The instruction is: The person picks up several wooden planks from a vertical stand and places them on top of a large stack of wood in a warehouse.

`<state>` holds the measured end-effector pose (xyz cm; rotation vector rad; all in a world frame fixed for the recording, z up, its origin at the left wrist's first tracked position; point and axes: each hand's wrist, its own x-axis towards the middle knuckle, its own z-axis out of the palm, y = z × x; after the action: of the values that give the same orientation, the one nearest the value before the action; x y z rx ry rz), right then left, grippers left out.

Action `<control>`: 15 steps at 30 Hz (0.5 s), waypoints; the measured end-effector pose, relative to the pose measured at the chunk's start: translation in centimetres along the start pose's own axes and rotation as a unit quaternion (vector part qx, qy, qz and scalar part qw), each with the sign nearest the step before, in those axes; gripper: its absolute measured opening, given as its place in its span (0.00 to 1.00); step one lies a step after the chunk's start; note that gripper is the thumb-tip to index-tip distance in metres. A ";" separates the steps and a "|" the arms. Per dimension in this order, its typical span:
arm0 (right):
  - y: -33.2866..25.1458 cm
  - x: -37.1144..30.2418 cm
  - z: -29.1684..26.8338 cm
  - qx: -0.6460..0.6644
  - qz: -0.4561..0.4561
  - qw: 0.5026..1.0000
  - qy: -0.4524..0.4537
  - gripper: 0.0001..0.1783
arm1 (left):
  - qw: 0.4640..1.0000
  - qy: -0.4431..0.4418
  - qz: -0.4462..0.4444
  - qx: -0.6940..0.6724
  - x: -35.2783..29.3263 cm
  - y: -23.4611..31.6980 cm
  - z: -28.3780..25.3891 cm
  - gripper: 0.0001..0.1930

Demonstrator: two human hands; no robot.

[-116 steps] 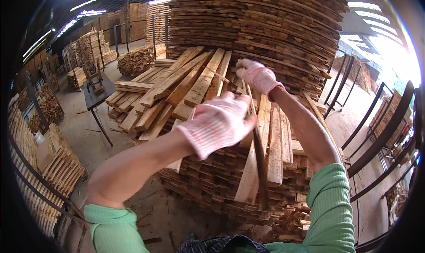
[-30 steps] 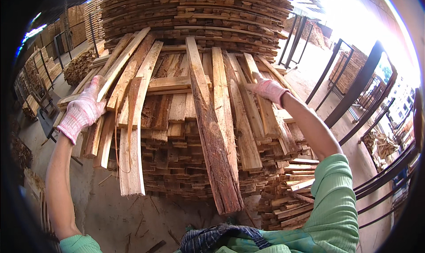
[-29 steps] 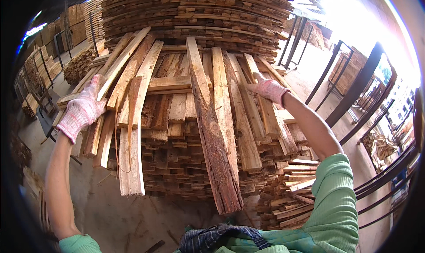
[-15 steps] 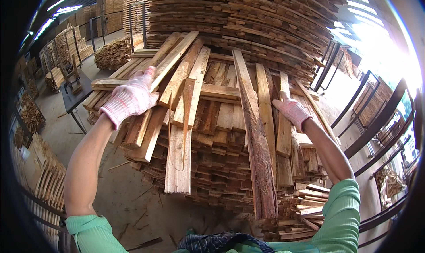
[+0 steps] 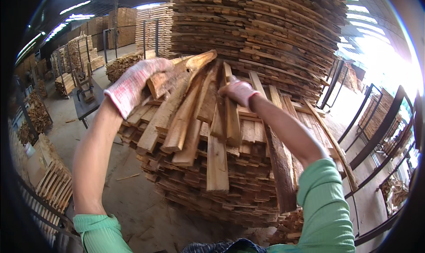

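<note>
My left hand (image 5: 138, 83), in a pinkish-white knit glove, is curled over the left ends of several rough wooden planks (image 5: 179, 98). Its thumb and fingertips are partly hidden behind the wood. Gloved the same way, my right hand (image 5: 240, 92) is closed around the upper part of a narrow plank (image 5: 233, 124) near the middle. Between the hands, loose planks lie fanned out and overlapping, their near ends pointing toward me. Beneath them is a broad stack of planks (image 5: 199, 186). A dark, bark-edged plank (image 5: 281, 177) passes under my right forearm.
Behind the loose planks rises a tall wall of stacked boards (image 5: 256, 36). Dark metal frames (image 5: 376, 138) stand at the right. A dark table (image 5: 88, 100) and more wood piles (image 5: 71, 82) are at the left. A slatted wood stack (image 5: 55, 182) stands lower left.
My right hand has moved left from the right-side planks to a plank near the middle. My left hand has shifted slightly right and up, and the planks by it are bunched and raised.
</note>
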<state>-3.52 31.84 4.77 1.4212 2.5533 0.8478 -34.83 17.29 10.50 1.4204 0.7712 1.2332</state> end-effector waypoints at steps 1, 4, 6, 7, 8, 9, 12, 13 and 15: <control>-0.5 1.5 0.9 0.020 0.005 1.000 -0.015 0.20 | 0.999 -0.017 0.002 0.041 0.4 -0.4 0.1 0.26; -1.4 2.9 -0.8 0.004 -0.129 0.990 0.048 0.24 | 0.960 -0.091 -0.050 0.261 0.4 -3.7 -2.0 0.36; -0.9 4.5 0.1 0.046 -0.088 0.995 -0.032 0.26 | 0.672 -0.027 -0.145 0.726 -0.8 -4.2 2.3 0.40; -0.7 4.0 0.5 0.050 -0.098 0.994 0.005 0.25 | 0.672 -0.050 -0.138 0.726 -0.2 -4.6 2.0 0.40; -0.2 3.6 0.8 0.056 -0.106 0.992 0.047 0.25 | 0.667 -0.070 -0.129 0.730 0.3 -3.9 2.2 0.41; 0.3 3.6 1.0 0.236 -0.030 0.970 0.045 0.24 | 0.666 -0.077 -0.126 0.731 0.5 -3.4 2.3 0.41; 4.4 0.5 0.1 0.173 -0.089 0.973 0.122 0.20 | 0.696 -0.077 -0.148 0.698 -0.1 -2.4 2.6 0.41; 6.6 -1.4 0.3 0.313 -0.037 0.943 0.107 0.17 | 0.704 -0.070 -0.140 0.693 0.4 -2.8 2.8 0.41; 7.8 -5.9 -2.4 0.525 0.110 0.841 0.069 0.17 | 0.765 -0.042 -0.184 0.616 -0.2 -2.3 2.9 0.40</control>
<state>4.81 29.28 9.69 1.9184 3.1355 -0.6574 -31.74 16.78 8.44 2.1340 1.8758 0.2132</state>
